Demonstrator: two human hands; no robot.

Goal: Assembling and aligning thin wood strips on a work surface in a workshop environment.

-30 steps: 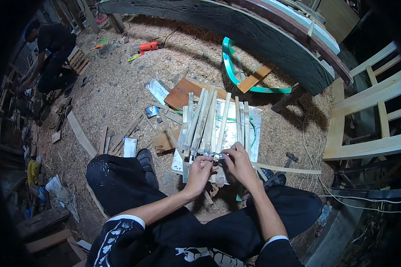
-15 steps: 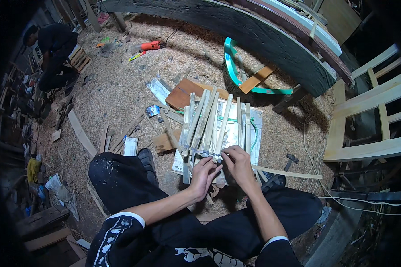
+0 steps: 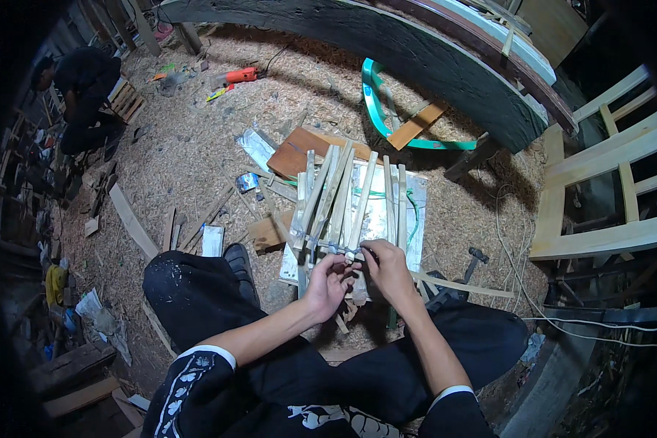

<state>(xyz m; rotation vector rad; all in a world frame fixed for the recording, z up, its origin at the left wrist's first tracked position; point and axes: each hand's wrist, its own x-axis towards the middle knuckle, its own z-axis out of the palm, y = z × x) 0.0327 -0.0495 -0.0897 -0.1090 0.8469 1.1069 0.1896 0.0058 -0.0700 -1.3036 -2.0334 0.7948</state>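
Observation:
Several pale bamboo strips (image 3: 343, 193) lie fanned out on a white sheet (image 3: 376, 219) on the sawdust floor in front of me. My left hand (image 3: 330, 283) and my right hand (image 3: 388, 269) meet at the strips' near ends. Both pinch a thin pale band (image 3: 327, 247) that crosses the strips' near ends. The fingers of both hands are curled around it. What lies under my palms is hidden.
A brown board (image 3: 296, 150) lies behind the strips. A green hoop (image 3: 376, 98), an orange power tool (image 3: 241, 74) and a hammer (image 3: 474, 261) rest on the sawdust. A pale wooden chair frame (image 3: 613, 182) stands right. A crouching person (image 3: 87, 87) works far left.
My hands have shifted slightly along the strips' near ends, still working the band. The crouching person at far left has changed posture a little.

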